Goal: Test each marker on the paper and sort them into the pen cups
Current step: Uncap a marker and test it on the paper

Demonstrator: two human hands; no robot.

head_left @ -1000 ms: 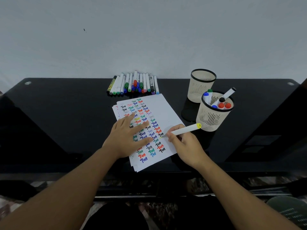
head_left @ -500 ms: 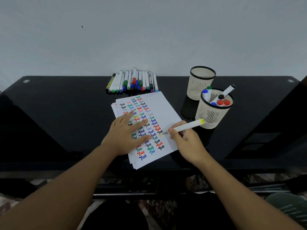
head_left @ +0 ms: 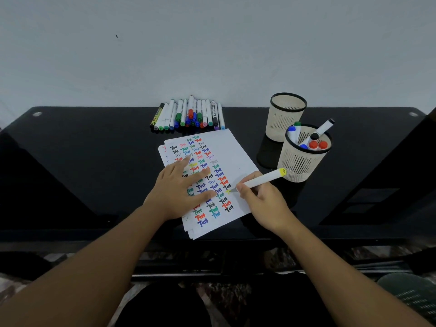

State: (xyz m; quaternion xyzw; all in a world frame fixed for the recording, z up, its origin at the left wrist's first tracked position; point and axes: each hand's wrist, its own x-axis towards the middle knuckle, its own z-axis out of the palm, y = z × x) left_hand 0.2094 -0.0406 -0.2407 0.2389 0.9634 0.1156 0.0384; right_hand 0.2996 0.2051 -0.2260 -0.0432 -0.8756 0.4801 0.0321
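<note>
A stack of white paper point(head_left: 232, 149) covered with coloured "Test" marks lies on the black table point(head_left: 82, 161). My left hand point(head_left: 181, 190) presses flat on the sheet with fingers spread. My right hand point(head_left: 262, 201) pinches a white marker with a yellow end point(head_left: 265, 178), its tip touching the paper beside a small yellow mark. A row of several markers point(head_left: 188, 115) lies behind the paper by the wall. The near cream mesh cup point(head_left: 304, 162) holds several markers. The far cup point(head_left: 286, 114) looks empty.
A pale wall rises directly behind the table. The table's front edge runs just below the paper. A dark raised panel point(head_left: 401, 161) slopes along the right side. A green mesh object point(head_left: 410, 293) sits low at the right, off the table.
The marker tip has shifted slightly right on the paper and a small yellow mark now shows by it. My left hand stays pressed on the sheet.
</note>
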